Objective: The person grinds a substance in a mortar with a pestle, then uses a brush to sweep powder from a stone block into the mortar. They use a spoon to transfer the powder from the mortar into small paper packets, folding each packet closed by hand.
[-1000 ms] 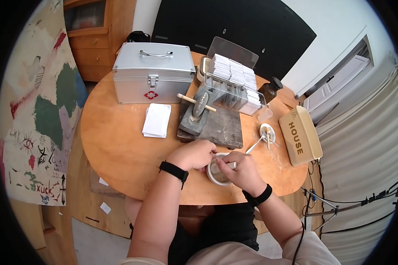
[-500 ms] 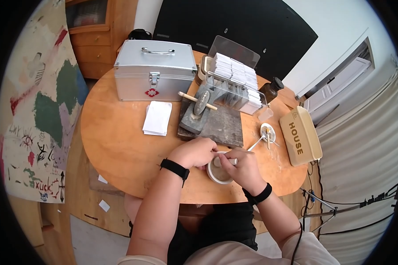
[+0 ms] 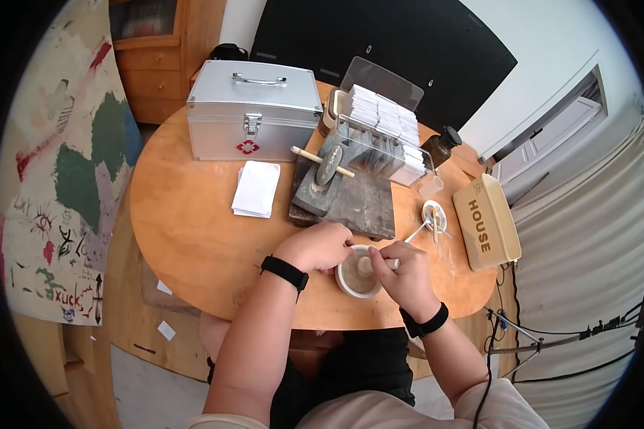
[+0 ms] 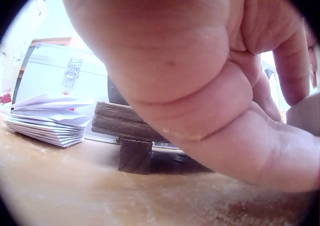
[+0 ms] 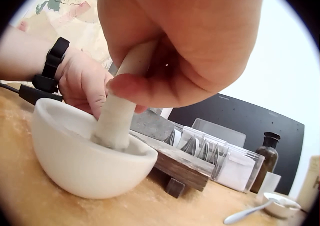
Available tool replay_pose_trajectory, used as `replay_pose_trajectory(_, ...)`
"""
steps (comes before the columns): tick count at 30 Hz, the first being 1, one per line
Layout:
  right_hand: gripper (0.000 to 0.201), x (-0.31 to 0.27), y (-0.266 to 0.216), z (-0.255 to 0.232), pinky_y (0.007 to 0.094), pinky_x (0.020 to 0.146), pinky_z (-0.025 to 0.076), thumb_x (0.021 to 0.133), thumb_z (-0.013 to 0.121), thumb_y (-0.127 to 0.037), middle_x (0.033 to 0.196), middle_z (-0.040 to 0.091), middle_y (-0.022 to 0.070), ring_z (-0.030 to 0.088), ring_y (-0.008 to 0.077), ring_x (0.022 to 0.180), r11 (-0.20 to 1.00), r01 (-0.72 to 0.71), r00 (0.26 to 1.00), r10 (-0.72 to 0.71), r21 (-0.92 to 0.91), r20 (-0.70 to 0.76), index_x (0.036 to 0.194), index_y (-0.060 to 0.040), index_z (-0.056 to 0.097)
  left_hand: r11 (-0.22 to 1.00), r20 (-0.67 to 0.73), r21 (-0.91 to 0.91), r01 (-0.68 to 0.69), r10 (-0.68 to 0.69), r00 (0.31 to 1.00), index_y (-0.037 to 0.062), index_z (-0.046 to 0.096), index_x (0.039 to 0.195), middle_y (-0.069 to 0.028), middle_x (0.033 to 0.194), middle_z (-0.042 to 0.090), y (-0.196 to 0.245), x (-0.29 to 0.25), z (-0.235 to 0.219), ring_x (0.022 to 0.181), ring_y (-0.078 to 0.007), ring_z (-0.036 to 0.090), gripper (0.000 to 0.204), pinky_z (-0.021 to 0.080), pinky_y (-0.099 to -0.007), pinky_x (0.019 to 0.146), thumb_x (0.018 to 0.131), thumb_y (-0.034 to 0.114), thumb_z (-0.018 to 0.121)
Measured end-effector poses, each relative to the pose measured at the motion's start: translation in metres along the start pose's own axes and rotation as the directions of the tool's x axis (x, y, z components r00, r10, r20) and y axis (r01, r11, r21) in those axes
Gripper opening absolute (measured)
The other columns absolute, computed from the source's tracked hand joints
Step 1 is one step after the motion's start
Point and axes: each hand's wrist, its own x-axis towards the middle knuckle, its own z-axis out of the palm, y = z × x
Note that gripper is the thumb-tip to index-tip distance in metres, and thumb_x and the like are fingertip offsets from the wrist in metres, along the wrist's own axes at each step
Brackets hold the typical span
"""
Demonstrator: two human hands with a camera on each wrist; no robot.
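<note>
A white mortar (image 3: 348, 287) (image 5: 85, 161) holds greyish-beige material and stands near the table's front edge. My right hand (image 3: 410, 277) (image 5: 185, 40) grips a white pestle (image 3: 391, 264) (image 5: 118, 117), fingers and thumb curled round its shaft; its lower end is inside the bowl. From the left, my left hand (image 3: 315, 247) (image 4: 190, 70) holds the mortar's side, with thumb and a finger against it in the left wrist view. Its fingertips are partly hidden in the head view.
Behind the mortar are a dark wooden board (image 3: 365, 207) and grey stone blocks with a stick (image 3: 306, 155) across. Around them stand folded papers (image 3: 255, 189), a silver case (image 3: 254, 121), a packet organizer (image 3: 379, 154), a brown jar (image 3: 441, 146), a small dish (image 3: 427, 207) and a HOUSE box (image 3: 487, 222).
The right hand has shifted a little to the right, and the pestle's lower end has moved within the bowl. The left hand keeps its hold on the mortar. The head view has tilted slightly.
</note>
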Motion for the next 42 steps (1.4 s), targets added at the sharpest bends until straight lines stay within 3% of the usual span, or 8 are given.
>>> replay_pose_trajectory(5, 0.020, 0.001, 0.001, -0.004, 0.0367, 0.057, 0.052, 0.090, 0.078, -0.013, 0.071, 0.070, 0.0161, 0.068, 0.0274, 0.059, 0.998, 0.056, 0.997, -0.054, -0.029, 0.048, 0.078, 0.0027, 0.075, 1.000, -0.006, 0.020, 0.008, -0.007, 1.000, -0.0023, 0.070, 0.120, -0.0152, 0.090, 0.076, 0.004, -0.004, -0.004, 0.069, -0.0199, 0.074, 0.030, 0.060, -0.0349, 0.065, 0.102, 0.020, 0.063)
replay_pose_trajectory(7, 0.017, -0.002, -0.009, -0.010, 0.0398, 0.063, 0.056, 0.088, 0.078, -0.014, 0.074, 0.071, 0.0171, 0.070, 0.0334, 0.066, 0.998, -0.055, 0.998, 0.054, 0.017, 0.013, 0.080, 0.0003, 0.076, 0.999, -0.017, 0.033, 0.020, -0.019, 1.000, -0.0017, 0.071, 0.120, -0.0151, 0.091, 0.077, 0.005, -0.004, -0.002, 0.069, -0.0199, 0.074, 0.030, 0.060, -0.0350, 0.065, 0.102, 0.020, 0.063)
replay_pose_trajectory(17, 0.016, -0.004, -0.002, -0.005, 0.0402, 0.063, 0.056, 0.088, 0.077, -0.013, 0.072, 0.069, 0.0181, 0.069, 0.0349, 0.066, 0.999, 0.001, 0.999, 0.002, -0.049, 0.052, 0.080, 0.0010, 0.076, 1.000, -0.012, 0.017, 0.019, -0.019, 1.000, -0.0021, 0.071, 0.119, -0.0159, 0.091, 0.077, 0.003, -0.003, 0.000, 0.070, -0.0206, 0.074, 0.030, 0.060, -0.0354, 0.066, 0.102, 0.021, 0.063)
replay_pose_trajectory(19, 0.016, -0.004, -0.009, -0.009, 0.0401, 0.063, 0.056, 0.089, 0.077, -0.013, 0.074, 0.070, 0.0178, 0.069, 0.0345, 0.066, 0.996, -0.084, 0.996, 0.083, -0.012, -0.007, 0.080, 0.0010, 0.075, 0.999, -0.011, 0.038, 0.010, -0.010, 1.000, -0.0021, 0.071, 0.119, -0.0161, 0.090, 0.077, 0.002, -0.003, -0.001, 0.070, -0.0204, 0.074, 0.030, 0.060, -0.0354, 0.066, 0.102, 0.021, 0.062)
replay_pose_trajectory(22, 0.017, -0.006, 0.000, 0.000, 0.0390, 0.062, 0.055, 0.089, 0.077, -0.012, 0.075, 0.071, 0.0173, 0.069, 0.0336, 0.066, 0.998, -0.054, 0.996, 0.053, 0.015, 0.070, 0.079, 0.0012, 0.075, 0.999, -0.011, 0.033, 0.008, -0.008, 1.000, -0.0019, 0.071, 0.120, -0.0164, 0.090, 0.077, 0.004, -0.005, -0.001, 0.070, -0.0205, 0.074, 0.030, 0.060, -0.0353, 0.066, 0.103, 0.021, 0.062)
replay_pose_trajectory(35, 0.020, -0.001, -0.002, 0.005, 0.0350, 0.061, 0.054, 0.091, 0.080, -0.016, 0.076, 0.072, 0.0158, 0.069, 0.0267, 0.063, 0.997, -0.017, 0.999, 0.019, 0.072, -0.035, 0.083, 0.0023, 0.075, 0.999, -0.016, 0.033, 0.022, -0.022, 1.000, -0.0017, 0.072, 0.120, -0.0159, 0.090, 0.077, 0.004, -0.005, 0.000, 0.070, -0.0206, 0.074, 0.030, 0.060, -0.0357, 0.066, 0.101, 0.019, 0.061)
replay_pose_trajectory(37, 0.018, 0.000, 0.000, 0.002, 0.0382, 0.061, 0.055, 0.089, 0.080, -0.015, 0.075, 0.070, 0.0181, 0.069, 0.0331, 0.064, 0.996, 0.057, 0.995, -0.062, 0.072, 0.074, 0.084, 0.0024, 0.076, 0.999, -0.016, 0.033, 0.013, -0.012, 1.000, -0.0018, 0.072, 0.119, -0.0161, 0.090, 0.077, 0.002, -0.002, 0.000, 0.070, -0.0206, 0.074, 0.030, 0.059, -0.0358, 0.066, 0.102, 0.021, 0.061)
replay_pose_trajectory(42, 0.016, -0.004, 0.001, 0.003, 0.0384, 0.062, 0.055, 0.089, 0.079, -0.014, 0.076, 0.071, 0.0181, 0.069, 0.0331, 0.066, 0.997, -0.003, 1.000, 0.002, 0.083, 0.012, 0.084, 0.0012, 0.077, 1.000, -0.018, 0.017, 0.012, -0.011, 1.000, -0.0020, 0.071, 0.119, -0.0163, 0.091, 0.077, -0.001, -0.001, 0.002, 0.070, -0.0207, 0.075, 0.031, 0.060, -0.0356, 0.066, 0.102, 0.022, 0.061)
